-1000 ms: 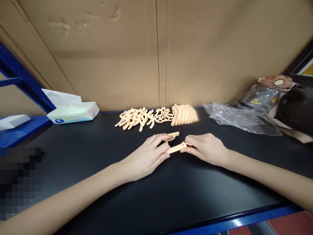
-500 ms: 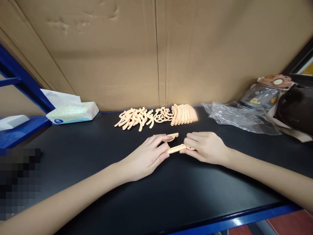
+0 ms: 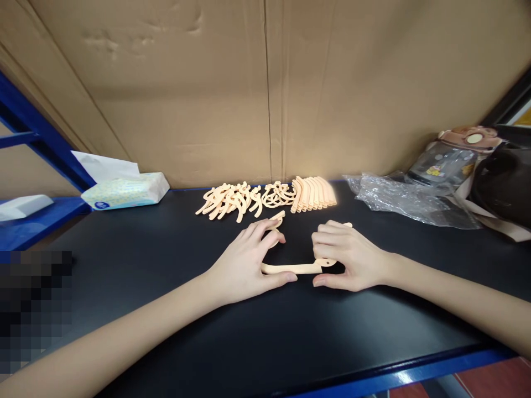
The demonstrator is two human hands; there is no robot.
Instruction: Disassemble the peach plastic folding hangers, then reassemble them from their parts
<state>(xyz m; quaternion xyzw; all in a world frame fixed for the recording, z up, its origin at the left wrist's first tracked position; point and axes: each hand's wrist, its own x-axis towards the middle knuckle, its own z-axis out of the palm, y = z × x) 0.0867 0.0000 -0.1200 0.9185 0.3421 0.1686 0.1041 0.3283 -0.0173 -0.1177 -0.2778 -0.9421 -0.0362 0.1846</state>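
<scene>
A beige curved plastic bar (image 3: pixel 292 269) spans the gap between my hands, low over the black table. My left hand (image 3: pixel 244 260) curls around its left end, thumb along the lower side. From under those fingers a second beige piece (image 3: pixel 277 218) with a rounded part sticks out. My right hand (image 3: pixel 352 254) bends its fingers over the bar's right end, where a flat joint piece with a small hole (image 3: pixel 327 262) shows; the thumb is lower and apart from the fingers. Another beige tip (image 3: pixel 348 225) pokes out behind the right knuckles. How these parts connect is partly hidden.
Behind my hands lie a heap of beige hooked pieces (image 3: pixel 228 202), some looped pieces (image 3: pixel 277 194) and a row of curved bars (image 3: pixel 313 193). A tissue pack (image 3: pixel 126 190) stands left. Clear plastic wrap (image 3: pixel 398 196), a bottle (image 3: pixel 442 160) and a dark bag (image 3: pixel 504 185) are right.
My hands have come lower and slightly apart. The bar has tipped to nearly level and shows more of its length. My right thumb has moved away from the fingers.
</scene>
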